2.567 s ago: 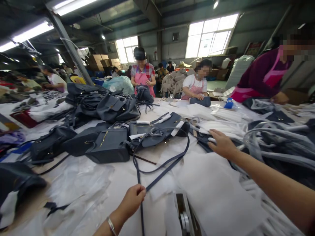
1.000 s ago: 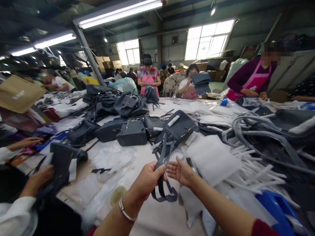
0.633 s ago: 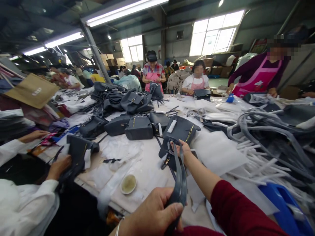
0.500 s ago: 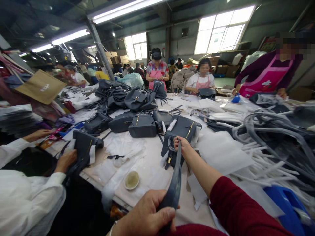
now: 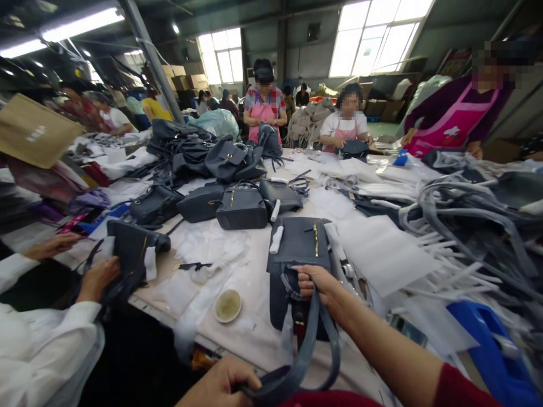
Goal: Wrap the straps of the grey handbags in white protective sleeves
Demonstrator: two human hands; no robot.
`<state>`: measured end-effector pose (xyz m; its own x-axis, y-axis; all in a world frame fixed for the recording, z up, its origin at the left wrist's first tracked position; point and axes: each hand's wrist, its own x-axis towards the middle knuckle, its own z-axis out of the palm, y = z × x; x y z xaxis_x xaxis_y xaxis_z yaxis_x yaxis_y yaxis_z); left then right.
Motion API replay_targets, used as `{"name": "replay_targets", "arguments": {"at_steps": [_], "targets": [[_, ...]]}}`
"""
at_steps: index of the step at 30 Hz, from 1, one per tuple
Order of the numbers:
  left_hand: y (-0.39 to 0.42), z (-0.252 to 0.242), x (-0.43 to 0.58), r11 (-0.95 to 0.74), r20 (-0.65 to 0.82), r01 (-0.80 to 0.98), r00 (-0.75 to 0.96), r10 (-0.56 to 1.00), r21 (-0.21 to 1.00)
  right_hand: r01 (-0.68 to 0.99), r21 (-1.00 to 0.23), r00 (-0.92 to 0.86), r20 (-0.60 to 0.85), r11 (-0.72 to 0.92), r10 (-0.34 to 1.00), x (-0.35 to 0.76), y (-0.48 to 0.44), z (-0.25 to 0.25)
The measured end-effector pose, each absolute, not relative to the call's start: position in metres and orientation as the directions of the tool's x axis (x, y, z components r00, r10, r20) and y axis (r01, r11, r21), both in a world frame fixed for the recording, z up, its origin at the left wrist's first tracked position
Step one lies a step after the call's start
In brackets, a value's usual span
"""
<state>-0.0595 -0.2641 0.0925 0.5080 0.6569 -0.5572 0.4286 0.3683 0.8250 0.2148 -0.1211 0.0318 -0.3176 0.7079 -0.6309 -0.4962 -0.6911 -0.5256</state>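
A dark navy backpack (image 5: 292, 251) with a gold zipper lies on the table in front of me. White wrapping covers parts of it. My right hand (image 5: 318, 285) is closed around the backpack's strap (image 5: 309, 355) near the top handle. From there the strap hangs in a slack loop toward me. My left hand (image 5: 229, 381), low in the view, grips the strap's near end between thumb and fingers. Part of that hand is cut off by the lower edge.
A small bowl (image 5: 228, 306) stands near the table's front edge. Several finished-looking bags (image 5: 241, 209) sit farther back. White foam sheets (image 5: 382, 254) and a blue plastic container (image 5: 494, 345) lie to the right. At left, a co-worker's hand (image 5: 99, 277) holds another bag.
The strap, stretched between my hands before, now hangs slack in a loop. My left hand has moved down and left, my right hand lower. The backpack has turned straighter and come nearer.
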Motion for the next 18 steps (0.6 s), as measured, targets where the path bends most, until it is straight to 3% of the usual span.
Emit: {"name": "replay_targets", "arguments": {"at_steps": [6,13,18], "targets": [[-0.258,0.047,-0.045,0.391,-0.604,0.460,0.630,0.488,0.797,-0.430,-0.486,-0.343,-0.691,-0.761,0.636,0.202,-0.156,-0.034],[-0.264,-0.011,-0.037,0.417,-0.658,0.516,0.660,0.363,0.748,-0.458,-0.545,-0.484,-0.509,-0.702,0.712,0.215,-0.138,-0.053],[-0.275,-0.057,-0.032,0.377,-0.632,0.526,0.730,0.261,0.762,-0.534,-0.595,-0.331,-0.507,-0.601,0.796,0.200,-0.160,-0.094]]}}
